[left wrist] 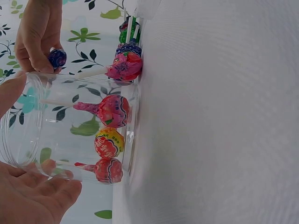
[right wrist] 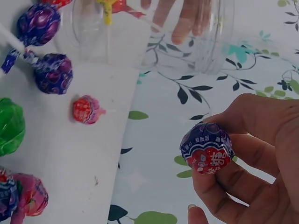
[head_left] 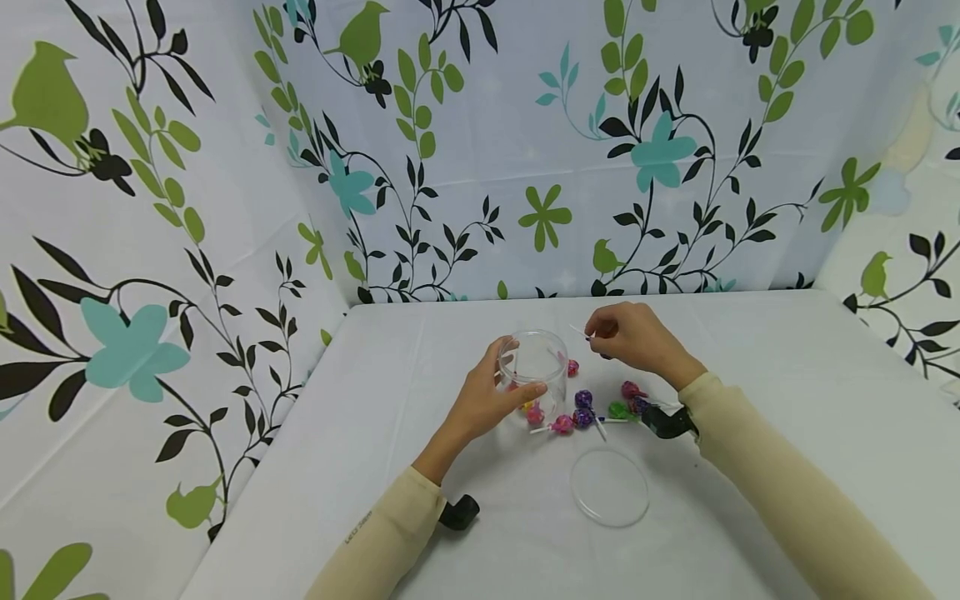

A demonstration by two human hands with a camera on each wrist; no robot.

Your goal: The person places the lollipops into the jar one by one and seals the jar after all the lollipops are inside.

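A clear round jar (head_left: 552,379) stands on the white table, with my left hand (head_left: 483,402) gripping it between thumb and fingers. Through its wall in the left wrist view show a pink lollipop (left wrist: 113,110), a yellow-and-red one (left wrist: 109,143) and a red one (left wrist: 109,171) at the bottom. To the right of the jar's mouth, slightly above it, my right hand (head_left: 632,337) pinches a purple-and-red wrapped lollipop (right wrist: 207,148). Its white stick points toward the jar in the head view.
Beside the jar lie several loose lollipops: a pink one (head_left: 562,425), purple ones (head_left: 583,417), a green one (head_left: 619,410) and a red one (head_left: 632,389). Another small pink one (head_left: 573,367) lies behind. Nearer me rests a clear round lid (head_left: 609,525). Patterned cloth (head_left: 465,167) hangs around the table.
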